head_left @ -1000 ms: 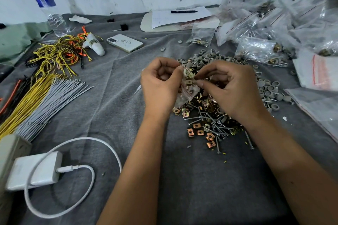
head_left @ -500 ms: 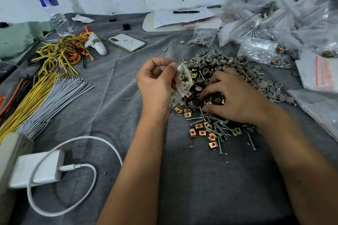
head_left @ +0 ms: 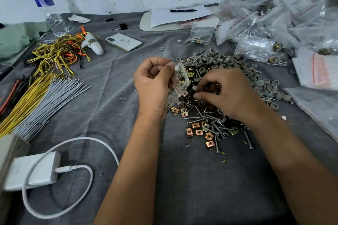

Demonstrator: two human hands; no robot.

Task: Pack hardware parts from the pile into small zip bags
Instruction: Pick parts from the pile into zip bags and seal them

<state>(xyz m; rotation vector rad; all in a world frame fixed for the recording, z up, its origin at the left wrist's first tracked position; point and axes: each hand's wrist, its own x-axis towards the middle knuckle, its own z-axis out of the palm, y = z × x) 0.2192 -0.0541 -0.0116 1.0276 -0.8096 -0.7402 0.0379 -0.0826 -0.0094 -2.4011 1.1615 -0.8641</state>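
Observation:
A pile of hardware (head_left: pixel 210 122) lies mid-table: long screws, copper-coloured square clip nuts and grey round caps (head_left: pixel 215 60). My left hand (head_left: pixel 153 86) pinches a small clear zip bag (head_left: pixel 180 80) by its mouth, just left of the pile; several brass clips show inside it. My right hand (head_left: pixel 225 93) is down on the pile, fingers curled and picking among the parts. What the fingertips hold is hidden.
Filled zip bags (head_left: pixel 265 23) are heaped at the back right, with flat empty bags (head_left: pixel 318 71) at the right edge. Wire bundles (head_left: pixel 36 97), a phone (head_left: pixel 124 42), a water bottle (head_left: pixel 47 9), a white charger with cable (head_left: pixel 34 171) and a clipboard with pen (head_left: pixel 179 16) lie left and behind.
My right hand left the bag's mouth and dropped onto the pile, where it now curls tighter among the parts. My left hand kept hold of the bag.

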